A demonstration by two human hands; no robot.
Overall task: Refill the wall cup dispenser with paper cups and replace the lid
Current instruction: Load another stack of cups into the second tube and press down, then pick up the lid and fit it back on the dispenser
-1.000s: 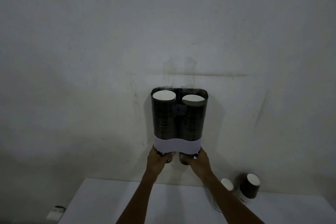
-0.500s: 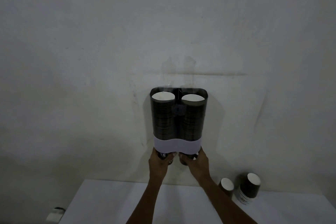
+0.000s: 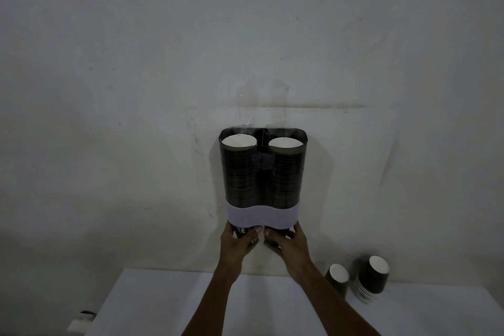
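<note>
The dispenser (image 3: 263,172) hangs on the wall (image 3: 136,63) at the centre of the view, its two dark see-through tubes both packed with stacked paper cups nearly to the open top. The left stack (image 3: 238,172) and the right stack (image 3: 286,172) each show a white cup mouth just below the rim, so the filling looks close to finished, if not finished.

Both hands are at 6 o'clock from the tubes, under the pale band (image 3: 263,217) at the base. The left hand (image 3: 237,243) is wrapped around the bottom cup (image 3: 245,234) that pokes out of the left outlet (white lettering shows on it). The right hand (image 3: 286,243) is curled around the matching spot under the right outlet; the cup there is mostly hidden by the fingers, so I judge it held rather than see it plainly. My guess is that the hands are steadying or seating the stacks from below.

No lid sits on the dispenser, and I cannot find one anywhere in view, so that step is left. At 4 o'clock, on the white table (image 3: 163,308), stand a single spare cup (image 3: 338,279) and, just beside it, a short leftover stack (image 3: 372,278).
</note>
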